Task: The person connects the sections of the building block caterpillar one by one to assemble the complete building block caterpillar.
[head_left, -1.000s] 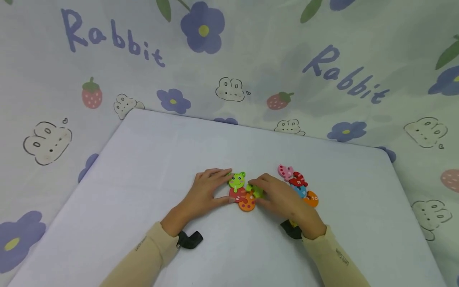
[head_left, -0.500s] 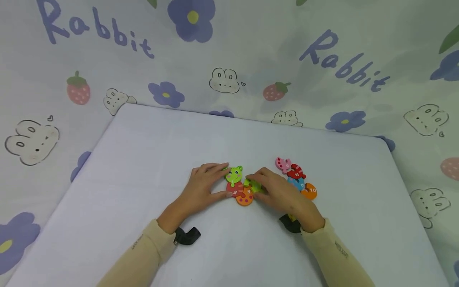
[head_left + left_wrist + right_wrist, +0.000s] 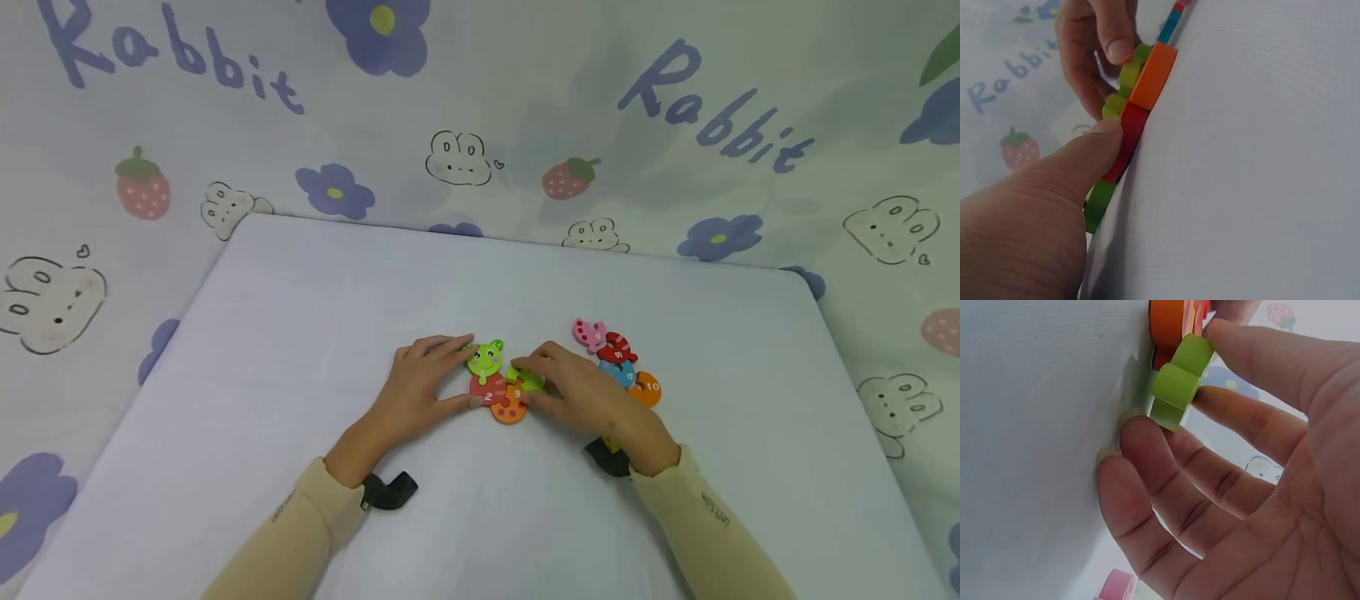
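Observation:
My left hand (image 3: pixel 416 383) rests at the left of a joined row of caterpillar puzzle pieces. Its fingertips touch the green smiling head (image 3: pixel 484 360), and its thumb presses the red piece numbered 2 (image 3: pixel 486 390). An orange piece numbered 3 (image 3: pixel 508 410) joins the red one at the lower right. With thumb and index finger, my right hand (image 3: pixel 585 396) pinches a light green puzzle piece (image 3: pixel 1179 384) against the orange piece's upper right. The fingers partly cover that green piece in the head view, so I cannot tell whether it sits flat.
Right of my right hand lie more puzzle pieces: a pink one (image 3: pixel 588 335), a striped red one (image 3: pixel 618 347), a blue one (image 3: pixel 617 372) and an orange one numbered 10 (image 3: pixel 647 388). A yellow piece (image 3: pixel 611 446) shows partly under my right wrist. A white cloth covers the table (image 3: pixel 337 292).
The head view has tilted, so the scene shifts upward and a little left. Against the table both hands stay almost in place; the green piece has turned slightly beside the orange one.

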`<action>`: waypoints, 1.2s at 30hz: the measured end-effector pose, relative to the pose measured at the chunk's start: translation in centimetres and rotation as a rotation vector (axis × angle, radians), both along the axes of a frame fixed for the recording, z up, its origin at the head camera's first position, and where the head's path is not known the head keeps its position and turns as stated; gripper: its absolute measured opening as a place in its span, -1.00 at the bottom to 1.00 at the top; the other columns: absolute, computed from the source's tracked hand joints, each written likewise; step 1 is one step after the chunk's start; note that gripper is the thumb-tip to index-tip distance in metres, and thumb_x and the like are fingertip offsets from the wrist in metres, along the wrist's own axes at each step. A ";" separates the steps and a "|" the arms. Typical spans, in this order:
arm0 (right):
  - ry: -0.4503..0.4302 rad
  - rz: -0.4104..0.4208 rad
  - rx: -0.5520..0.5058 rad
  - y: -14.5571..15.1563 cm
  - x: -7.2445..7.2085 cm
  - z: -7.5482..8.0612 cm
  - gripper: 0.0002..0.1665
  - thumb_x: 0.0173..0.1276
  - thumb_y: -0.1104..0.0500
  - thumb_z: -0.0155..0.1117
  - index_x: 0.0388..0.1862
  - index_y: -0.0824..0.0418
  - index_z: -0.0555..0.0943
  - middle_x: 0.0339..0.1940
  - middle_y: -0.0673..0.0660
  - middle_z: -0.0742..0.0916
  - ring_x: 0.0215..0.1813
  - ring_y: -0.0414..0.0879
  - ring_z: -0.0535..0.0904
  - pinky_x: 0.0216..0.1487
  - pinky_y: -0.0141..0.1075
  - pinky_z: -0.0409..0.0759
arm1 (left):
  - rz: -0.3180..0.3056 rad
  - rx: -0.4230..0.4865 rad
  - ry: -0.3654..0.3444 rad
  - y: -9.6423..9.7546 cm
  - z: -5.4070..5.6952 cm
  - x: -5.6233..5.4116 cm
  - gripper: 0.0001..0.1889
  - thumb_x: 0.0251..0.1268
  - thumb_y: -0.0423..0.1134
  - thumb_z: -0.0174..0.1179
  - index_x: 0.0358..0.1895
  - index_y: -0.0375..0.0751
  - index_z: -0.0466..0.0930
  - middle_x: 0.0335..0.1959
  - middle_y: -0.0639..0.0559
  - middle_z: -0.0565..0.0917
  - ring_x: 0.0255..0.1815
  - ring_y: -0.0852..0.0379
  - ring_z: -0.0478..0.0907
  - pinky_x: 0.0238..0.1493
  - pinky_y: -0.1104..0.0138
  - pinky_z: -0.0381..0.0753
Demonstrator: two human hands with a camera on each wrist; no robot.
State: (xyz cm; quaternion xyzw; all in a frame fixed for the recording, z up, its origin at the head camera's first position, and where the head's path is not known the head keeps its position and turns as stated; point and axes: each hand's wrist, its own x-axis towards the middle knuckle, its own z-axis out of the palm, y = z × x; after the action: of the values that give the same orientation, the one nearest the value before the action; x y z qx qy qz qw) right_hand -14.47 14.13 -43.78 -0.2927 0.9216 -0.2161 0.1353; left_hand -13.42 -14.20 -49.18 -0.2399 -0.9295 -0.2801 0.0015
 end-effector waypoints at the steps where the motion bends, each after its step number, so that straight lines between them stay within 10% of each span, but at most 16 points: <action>1: -0.002 0.002 -0.004 0.1 -0.1 0.0 -0.39 0.44 -0.06 0.46 0.41 0.03 0.62 0.14 0.02 0.64 -0.13 -0.19 0.54 -0.13 -0.33 0.62 | 0.002 -0.002 -0.003 0.0 0.0 0.0 -0.18 0.25 0.25 0.44 0.56 0.12 0.43 0.59 0.20 0.35 0.54 0.02 0.22 0.32 -0.04 0.22; 36: 0.031 -0.064 -0.049 -0.6 -0.3 -0.5 -0.54 0.49 -0.06 0.40 0.30 0.01 0.70 0.12 0.04 0.66 0.07 -0.07 0.63 0.02 -0.16 0.69 | 0.007 0.021 -0.024 0.0 -0.1 -0.3 -0.17 0.23 0.24 0.46 0.56 0.14 0.42 0.59 0.21 0.35 0.55 0.03 0.20 0.34 -0.05 0.20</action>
State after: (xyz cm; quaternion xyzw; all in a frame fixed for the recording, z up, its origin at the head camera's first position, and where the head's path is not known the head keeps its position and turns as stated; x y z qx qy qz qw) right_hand -14.72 13.57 -44.26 -0.2695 0.9270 -0.2382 0.1065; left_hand -13.75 -14.16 -49.30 -0.2335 -0.9273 -0.2924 -0.0061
